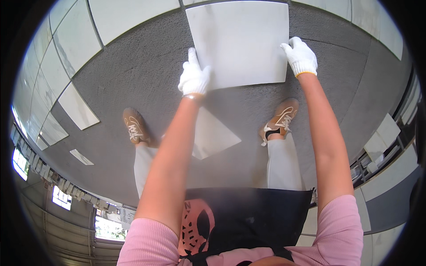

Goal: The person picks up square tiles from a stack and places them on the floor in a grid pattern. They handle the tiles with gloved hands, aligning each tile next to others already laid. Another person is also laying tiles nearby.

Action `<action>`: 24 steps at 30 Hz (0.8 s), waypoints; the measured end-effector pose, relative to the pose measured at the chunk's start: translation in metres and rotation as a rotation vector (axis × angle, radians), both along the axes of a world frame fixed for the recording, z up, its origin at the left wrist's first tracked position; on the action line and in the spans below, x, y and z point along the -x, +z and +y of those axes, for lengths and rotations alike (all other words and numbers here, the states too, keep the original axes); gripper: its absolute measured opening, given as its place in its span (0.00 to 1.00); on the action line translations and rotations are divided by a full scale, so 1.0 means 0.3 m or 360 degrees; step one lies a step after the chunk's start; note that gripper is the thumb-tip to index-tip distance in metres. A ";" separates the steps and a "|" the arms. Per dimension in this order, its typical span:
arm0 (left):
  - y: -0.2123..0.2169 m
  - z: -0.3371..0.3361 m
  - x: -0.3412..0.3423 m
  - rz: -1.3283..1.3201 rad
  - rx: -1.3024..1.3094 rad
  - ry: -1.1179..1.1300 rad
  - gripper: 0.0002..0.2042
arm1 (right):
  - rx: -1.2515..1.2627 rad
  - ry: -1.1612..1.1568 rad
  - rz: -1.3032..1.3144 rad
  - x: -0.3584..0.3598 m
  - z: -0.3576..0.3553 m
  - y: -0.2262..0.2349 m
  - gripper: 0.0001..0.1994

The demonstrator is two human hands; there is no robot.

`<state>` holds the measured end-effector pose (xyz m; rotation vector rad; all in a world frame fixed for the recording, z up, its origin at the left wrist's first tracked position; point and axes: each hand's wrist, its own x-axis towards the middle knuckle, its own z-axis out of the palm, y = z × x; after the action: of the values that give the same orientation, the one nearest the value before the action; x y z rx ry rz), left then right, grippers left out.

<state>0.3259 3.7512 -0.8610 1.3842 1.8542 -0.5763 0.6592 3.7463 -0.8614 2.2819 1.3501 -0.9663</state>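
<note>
The only lettering I can find on my feed is a dark mark on the pink print [196, 224] of the black apron [262, 213], well back on the near side of the white tile [242, 46], and it is too distorted to read. The white tile itself shows me a plain, glossy face; it lies flat over rough grey floor [133, 71], between two hands in white knitted gloves.

The left hand [194, 77] is at its left edge, thumb over the rim and one finger pointing away along the outside. The right hand [301, 56] is at its right edge, thumb tip touching. I cannot tell from here whether the fingers of either hand close underneath.

Beyond the white tile and off to its left, I have rows of pale marbled tiles [73, 53]. A long loose slab [79, 106] and a small sliver [81, 157] lie left of it, towards the wearer. On its near side, a pale tile piece [215, 135] sits on the floor, partly blocked from me by the left forearm [171, 150]. Two brown shoes [282, 117] flank that piece, nearer me than the white tile. Well to its right, pale offcuts [382, 135] lean near the edge of my view.
</note>
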 end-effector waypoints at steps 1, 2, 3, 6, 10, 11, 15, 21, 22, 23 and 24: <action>0.006 -0.022 0.005 -0.0017 0.0054 0.0064 0.43 | 0.0017 -0.0126 0.0004 -0.006 -0.026 0.005 0.29; 0.018 -0.043 0.015 -0.0033 0.0073 0.0118 0.42 | -0.0049 -0.0234 0.0031 0.000 -0.059 0.004 0.31; 0.034 -0.065 0.027 -0.0074 0.0058 0.0168 0.43 | -0.0026 -0.0297 0.0045 0.005 -0.097 0.006 0.33; 0.068 -0.115 0.043 -0.0160 0.0256 0.0224 0.44 | 0.0108 -0.0467 0.0106 0.062 -0.225 0.001 0.41; 0.048 -0.122 0.031 -0.0177 0.0273 0.0223 0.44 | 0.0094 -0.0512 -0.0020 0.154 -0.307 -0.027 0.45; 0.036 -0.121 0.027 -0.0194 0.0281 0.0257 0.43 | 0.0072 -0.0571 -0.0025 0.157 -0.321 -0.024 0.46; 0.000 -0.116 0.037 -0.0263 0.0286 0.0248 0.40 | 0.0008 -0.0627 0.0013 0.143 -0.333 -0.036 0.47; -0.022 -0.125 0.057 -0.0297 0.0207 0.0190 0.41 | 0.0018 -0.0637 0.0041 0.133 -0.337 -0.053 0.48; -0.024 -0.123 0.058 -0.0300 0.0196 0.0168 0.40 | 0.0024 -0.0650 0.0052 0.133 -0.336 -0.054 0.48; -0.025 -0.123 0.058 -0.0290 0.0196 0.0162 0.40 | 0.0048 -0.0667 0.0045 0.132 -0.334 -0.055 0.48; -0.026 -0.122 0.059 -0.0295 0.0185 0.0156 0.39 | 0.0017 -0.0658 0.0061 0.131 -0.334 -0.055 0.48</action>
<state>0.3082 3.7147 -0.8687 1.2208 1.7026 -0.4809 0.6199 3.6462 -0.8778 2.6021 0.8949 -1.1390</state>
